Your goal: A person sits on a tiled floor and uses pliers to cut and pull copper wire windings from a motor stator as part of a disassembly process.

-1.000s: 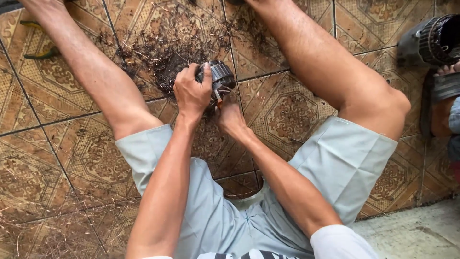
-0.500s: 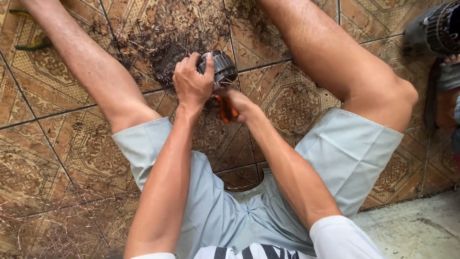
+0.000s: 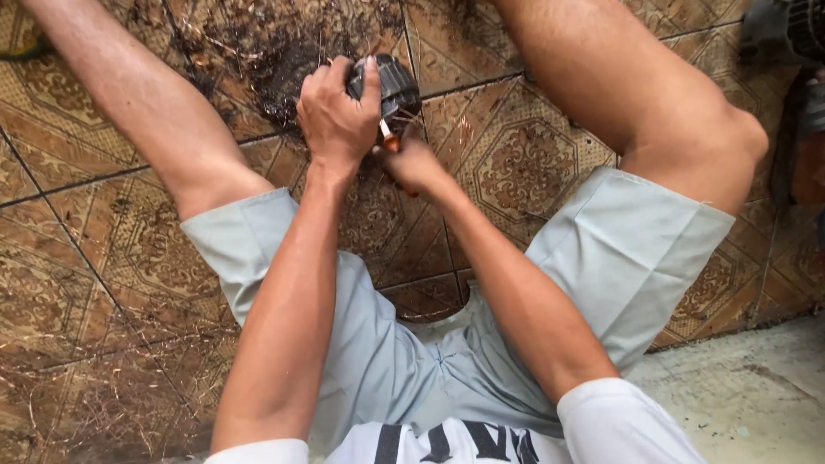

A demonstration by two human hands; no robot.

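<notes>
Two hands meet at one black ribbed part: left hand grips it closed; right hand, just below, pinches one orange-handled tool.

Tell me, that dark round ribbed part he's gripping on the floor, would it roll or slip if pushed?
The dark round part looks rigid, and its rounded shape could roll on the tiles. Its ribbed side probably aids grip; the left hand clamps it firmly.

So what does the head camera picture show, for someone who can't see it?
A person sits on a patterned brown tiled floor with legs spread, left hand gripping a dark round ribbed part. The right hand works at it with a small orange-handled tool. Dark wiry debris litters the tiles beyond.
</notes>
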